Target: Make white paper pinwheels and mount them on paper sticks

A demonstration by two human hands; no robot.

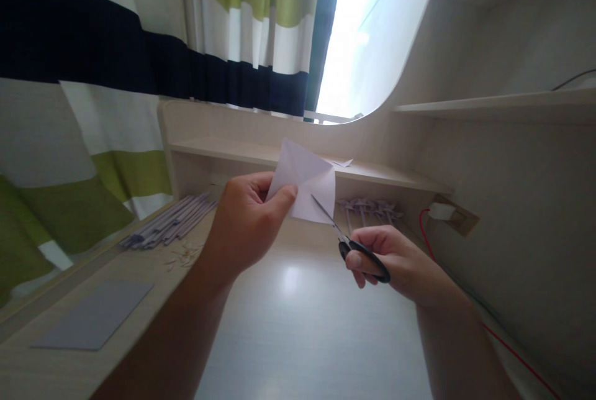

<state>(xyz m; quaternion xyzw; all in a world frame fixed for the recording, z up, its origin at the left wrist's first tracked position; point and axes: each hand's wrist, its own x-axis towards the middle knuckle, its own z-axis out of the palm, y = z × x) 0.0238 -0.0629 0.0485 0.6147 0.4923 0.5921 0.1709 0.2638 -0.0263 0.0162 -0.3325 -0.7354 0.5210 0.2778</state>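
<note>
A creased square of white paper point(305, 167) is pinched by its left edge in my left hand point(254, 217), thumb in front and the fingers mostly hidden behind. My right hand point(384, 257) grips black-handled scissors point(343, 241), with finger and thumb in the loops. Their blades point up and to the left and overlap the paper's lower right part, the tip near its middle. Both hands are raised above the desk point(288, 319).
Rolled paper sticks point(172, 220) lie at the left, beside small thin pieces point(185, 255) and a grey sheet point(95, 313). Folded paper pinwheels point(370, 209) sit at the back right, under a shelf point(386, 173). A white plug point(441, 211) with a red cord is at the right wall.
</note>
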